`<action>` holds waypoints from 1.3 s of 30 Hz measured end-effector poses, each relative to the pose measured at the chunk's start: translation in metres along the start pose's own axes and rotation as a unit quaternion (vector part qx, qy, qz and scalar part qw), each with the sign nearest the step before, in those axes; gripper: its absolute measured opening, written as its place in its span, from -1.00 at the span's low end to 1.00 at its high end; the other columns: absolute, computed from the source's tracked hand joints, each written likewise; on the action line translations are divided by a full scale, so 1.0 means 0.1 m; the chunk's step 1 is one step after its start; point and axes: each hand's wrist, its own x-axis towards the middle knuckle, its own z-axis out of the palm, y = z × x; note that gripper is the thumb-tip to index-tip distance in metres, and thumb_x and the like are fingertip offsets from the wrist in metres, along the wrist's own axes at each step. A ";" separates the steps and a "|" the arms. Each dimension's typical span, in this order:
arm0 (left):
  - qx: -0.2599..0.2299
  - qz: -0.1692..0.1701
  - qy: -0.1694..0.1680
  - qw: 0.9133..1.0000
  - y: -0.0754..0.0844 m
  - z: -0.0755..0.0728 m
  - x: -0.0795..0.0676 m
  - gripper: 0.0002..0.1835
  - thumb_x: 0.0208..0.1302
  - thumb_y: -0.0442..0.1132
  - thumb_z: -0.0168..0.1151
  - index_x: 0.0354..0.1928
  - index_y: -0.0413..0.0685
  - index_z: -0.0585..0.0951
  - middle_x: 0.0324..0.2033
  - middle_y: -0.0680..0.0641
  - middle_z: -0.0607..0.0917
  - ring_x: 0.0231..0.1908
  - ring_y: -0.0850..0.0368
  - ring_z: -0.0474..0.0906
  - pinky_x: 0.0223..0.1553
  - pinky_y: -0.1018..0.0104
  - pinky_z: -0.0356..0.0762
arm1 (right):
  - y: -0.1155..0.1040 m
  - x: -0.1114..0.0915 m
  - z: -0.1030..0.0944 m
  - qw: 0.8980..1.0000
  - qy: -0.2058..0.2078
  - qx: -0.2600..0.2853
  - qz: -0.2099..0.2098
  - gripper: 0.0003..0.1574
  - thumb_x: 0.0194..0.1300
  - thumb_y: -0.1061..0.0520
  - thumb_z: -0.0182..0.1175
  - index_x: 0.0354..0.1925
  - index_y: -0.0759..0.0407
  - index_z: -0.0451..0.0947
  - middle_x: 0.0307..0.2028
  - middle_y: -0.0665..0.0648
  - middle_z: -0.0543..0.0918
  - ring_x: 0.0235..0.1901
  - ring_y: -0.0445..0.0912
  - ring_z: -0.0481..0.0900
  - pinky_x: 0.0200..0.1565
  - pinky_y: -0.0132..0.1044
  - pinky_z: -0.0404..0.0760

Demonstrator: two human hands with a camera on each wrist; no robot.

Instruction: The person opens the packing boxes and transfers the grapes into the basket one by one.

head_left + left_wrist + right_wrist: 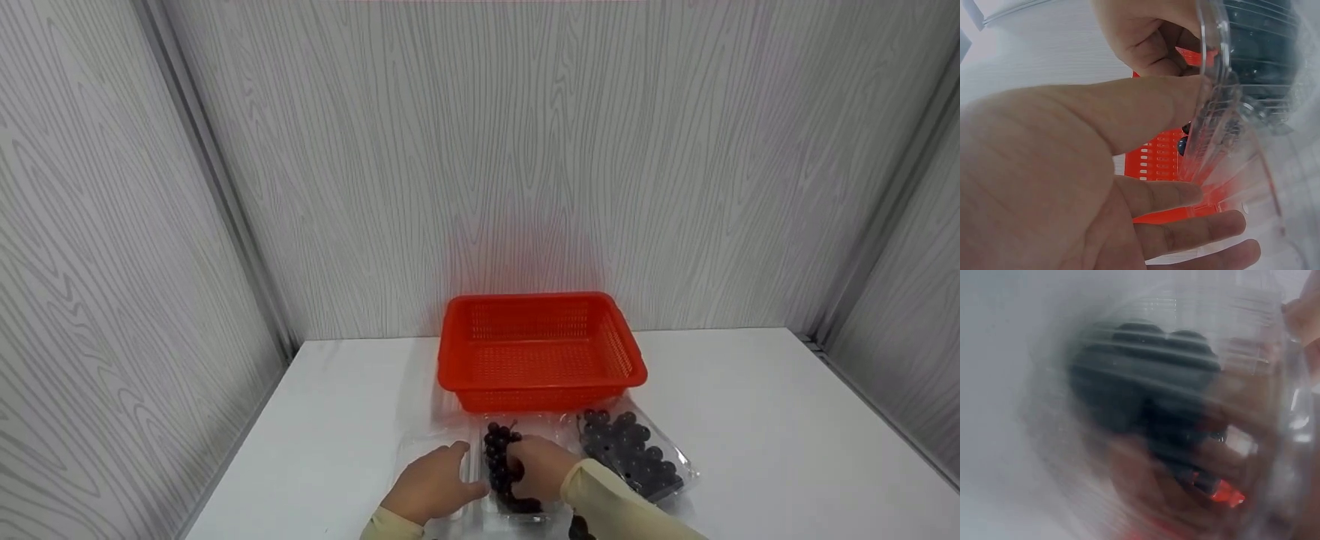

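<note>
A bunch of dark grapes lies in a clear plastic clamshell box near the front of the table. My right hand reaches into the box with its fingers curled round the bunch. Through the clear plastic, the right wrist view shows blurred dark grapes against the fingers. At the box's left side, my left hand is spread above the transparent lid. Its thumb touches the plastic edge, while the other fingers stay extended and grip nothing.
Just behind the box stands a red plastic basket. A second clear package of dark grapes lies to the right, beside the right forearm. More dark grapes show below that sleeve. Pale wood-grain panels enclose the white table.
</note>
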 end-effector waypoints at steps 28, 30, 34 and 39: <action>0.011 -0.015 0.003 1.000 0.00 0.02 -0.01 -0.22 0.02 0.12 0.34 0.20 -0.26 0.44 0.04 -0.22 0.59 0.00 -0.16 0.54 0.02 -0.16 0.47 | 0.07 -0.02 0.03 0.995 0.065 -0.011 -0.069 -0.71 -0.11 0.13 0.45 -0.46 -0.07 0.50 -0.47 -0.14 0.43 -0.46 -0.24 0.39 -0.38 -0.36 0.46; 0.013 -0.019 0.002 1.000 -0.01 0.02 0.00 -0.21 0.02 0.12 0.35 0.20 -0.26 0.44 0.04 -0.23 0.59 0.00 -0.17 0.54 0.02 -0.17 0.46 | 0.05 -0.05 0.02 0.996 0.060 -0.006 -0.065 -0.71 -0.09 0.13 0.45 -0.45 -0.08 0.49 -0.45 -0.14 0.43 -0.44 -0.23 0.40 -0.36 -0.35 0.47; 0.018 -0.016 0.003 1.000 -0.01 0.01 -0.01 -0.23 0.01 0.10 0.35 0.18 -0.27 0.45 0.01 -0.23 0.61 -0.03 -0.16 0.56 0.00 -0.15 0.48 | 0.00 -0.09 -0.01 0.996 0.057 0.000 -0.067 -0.71 -0.06 0.12 0.44 -0.43 -0.08 0.49 -0.42 -0.13 0.43 -0.42 -0.23 0.41 -0.34 -0.34 0.50; 0.027 0.003 0.011 1.000 0.02 -0.01 -0.05 -0.28 0.01 0.06 0.33 0.14 -0.29 0.46 -0.06 -0.22 0.63 -0.09 -0.17 0.58 -0.07 -0.11 0.52 | 0.00 -0.12 -0.05 0.991 0.093 -0.005 -0.096 -0.71 -0.05 0.13 0.42 -0.42 -0.05 0.47 -0.44 -0.14 0.44 -0.42 -0.23 0.40 -0.34 -0.34 0.48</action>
